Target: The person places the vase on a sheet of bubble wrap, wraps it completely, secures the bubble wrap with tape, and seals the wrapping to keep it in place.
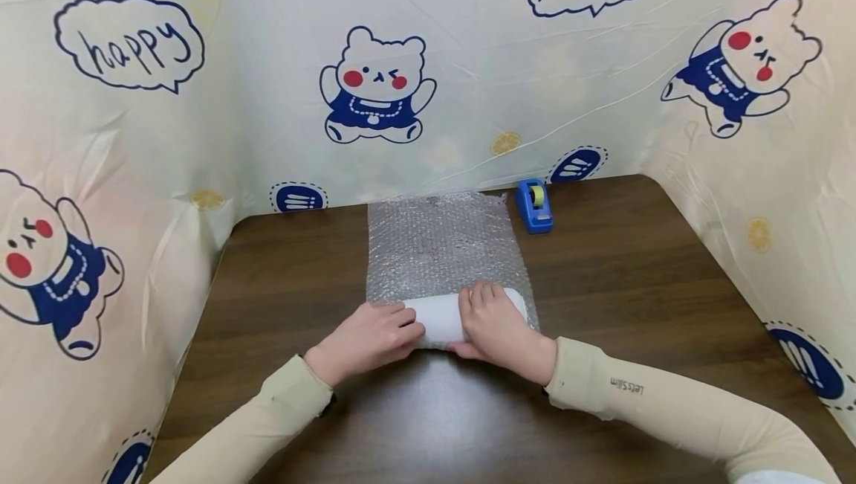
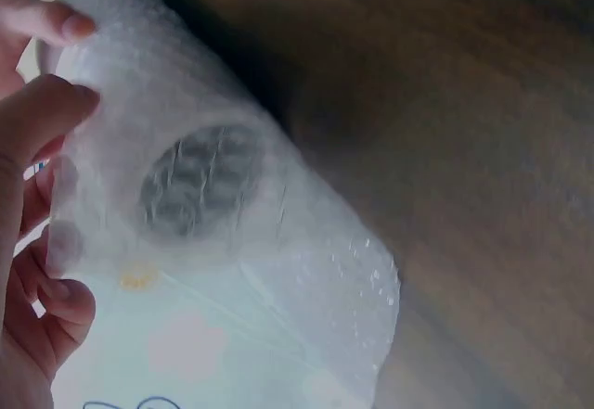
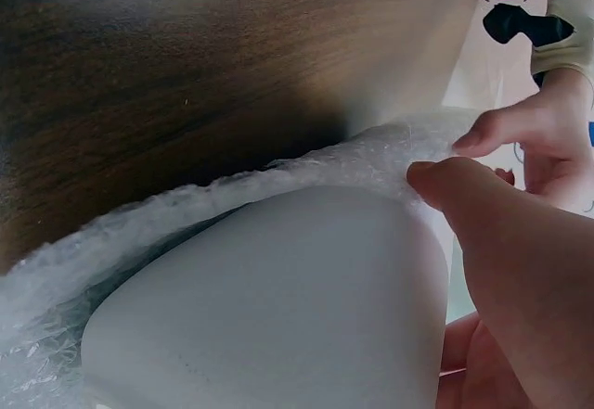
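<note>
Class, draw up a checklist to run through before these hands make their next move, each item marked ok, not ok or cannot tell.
1. Grip on the white object: ok; left hand and right hand both hold it.
2. Bubble wrap spread out beyond the object: ok; it lies flat on the table.
3. Object fully covered: not ok; white surface shows bare between the hands.
4. Tape dispenser off the wrap: ok; it stands beside the far right corner.
5. Free tape end ready at the cutter: cannot tell; too small to see.
</note>
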Available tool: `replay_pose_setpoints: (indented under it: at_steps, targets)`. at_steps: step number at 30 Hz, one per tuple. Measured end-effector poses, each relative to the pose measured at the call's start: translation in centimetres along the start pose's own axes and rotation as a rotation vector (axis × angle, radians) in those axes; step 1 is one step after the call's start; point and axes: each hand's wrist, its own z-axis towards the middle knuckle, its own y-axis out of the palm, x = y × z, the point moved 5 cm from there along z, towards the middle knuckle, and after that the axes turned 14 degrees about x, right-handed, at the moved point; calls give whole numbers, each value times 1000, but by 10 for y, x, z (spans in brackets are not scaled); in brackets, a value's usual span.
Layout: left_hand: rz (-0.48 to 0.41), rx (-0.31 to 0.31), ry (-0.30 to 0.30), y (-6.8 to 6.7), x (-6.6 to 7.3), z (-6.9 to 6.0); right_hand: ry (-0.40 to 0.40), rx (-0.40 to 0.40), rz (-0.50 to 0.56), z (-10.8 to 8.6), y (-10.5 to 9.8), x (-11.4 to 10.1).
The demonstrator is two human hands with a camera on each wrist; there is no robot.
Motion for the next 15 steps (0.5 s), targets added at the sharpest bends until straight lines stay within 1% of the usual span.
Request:
replay_pose_setpoints:
  at_steps: [3,6,9,12,15]
  targets:
    - [-5,-2,-13,-3,-4,1,-2,7,8,0,1,2]
    - [15,16,-22,-5,-7,1,-3,18,26,1,1,5]
    - [36,39,-34,-5,-6,0,3,16,51,2,3,8]
    - [43,72,-80,-4,-3,-2,13,2,74,3,4,11]
    - [52,117,-161,0,3,-5,21,-3,91,5,5,12]
